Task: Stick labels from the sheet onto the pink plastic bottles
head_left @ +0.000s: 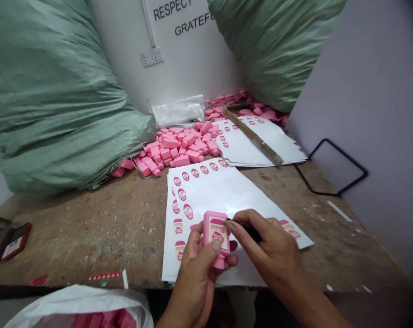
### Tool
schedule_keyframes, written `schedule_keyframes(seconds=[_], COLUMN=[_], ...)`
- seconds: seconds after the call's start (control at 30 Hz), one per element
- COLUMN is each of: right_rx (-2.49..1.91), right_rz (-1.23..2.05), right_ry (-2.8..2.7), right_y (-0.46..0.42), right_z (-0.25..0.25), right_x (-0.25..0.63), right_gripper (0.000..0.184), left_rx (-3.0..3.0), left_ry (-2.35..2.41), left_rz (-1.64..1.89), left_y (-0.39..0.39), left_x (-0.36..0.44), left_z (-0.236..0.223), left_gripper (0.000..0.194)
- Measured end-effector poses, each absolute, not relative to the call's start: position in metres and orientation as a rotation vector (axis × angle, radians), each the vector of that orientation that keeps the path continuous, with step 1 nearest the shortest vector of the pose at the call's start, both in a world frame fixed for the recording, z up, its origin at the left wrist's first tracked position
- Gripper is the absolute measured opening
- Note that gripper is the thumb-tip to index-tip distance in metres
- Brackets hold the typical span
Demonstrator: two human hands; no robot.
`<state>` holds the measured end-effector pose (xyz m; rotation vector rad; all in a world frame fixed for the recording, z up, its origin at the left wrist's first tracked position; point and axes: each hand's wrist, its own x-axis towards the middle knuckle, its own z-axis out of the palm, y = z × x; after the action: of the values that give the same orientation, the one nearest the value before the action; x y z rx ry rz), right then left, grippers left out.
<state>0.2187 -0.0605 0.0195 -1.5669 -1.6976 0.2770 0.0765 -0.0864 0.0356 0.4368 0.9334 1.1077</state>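
Note:
A small pink bottle is gripped in my left hand, cap end toward me, with a printed label on its upper face. My left thumb presses on the lower part of that label. At the bottle's right upper edge is my right hand, its thumb tip by the label. The fingers of that hand are closed around a slim black tool, mostly hidden, so its kind does not show. Beneath both hands lies a stack of white label sheets with pink oval and rectangular labels along its edges.
Pink bottles are heaped behind the sheets, beside a large green sack. A wooden stick rests on a second sheet stack. Right stands a black metal frame. An open white bag with pink items is below the table edge; a phone lies left.

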Motion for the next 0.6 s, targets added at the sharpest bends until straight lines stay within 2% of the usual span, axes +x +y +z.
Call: schedule_keyframes(seconds=[0.13, 0.37, 0.5, 0.6], right_rx=[-1.623, -1.408, -1.43, -1.603], right_rz=[0.328, 0.438, 0.465, 0.469], right_ry=[-1.585, -1.654, -1.581, -1.499], right_y=[-0.058, -0.063, -0.055, -0.047], right_z=[0.019, 0.03, 0.026, 0.013], right_x=[0.228, 0.201, 0.222, 0.27], right_gripper=[0.032, 0.034, 0.033, 0.033], left_rx=[0.438, 0.547, 0.765, 1.212], left_ry=[0.978, 1.012, 1.357, 1.773], left_rz=[1.076, 1.026, 0.813, 0.546], left_y=[-0.093, -0.104, -0.137, -0.169], left_x=[0.073, 0.067, -0.023, -0.123], left_z=[0.037, 0.04, 0.042, 0.047], left_gripper=[0.058, 0.065, 0.066, 0.05])
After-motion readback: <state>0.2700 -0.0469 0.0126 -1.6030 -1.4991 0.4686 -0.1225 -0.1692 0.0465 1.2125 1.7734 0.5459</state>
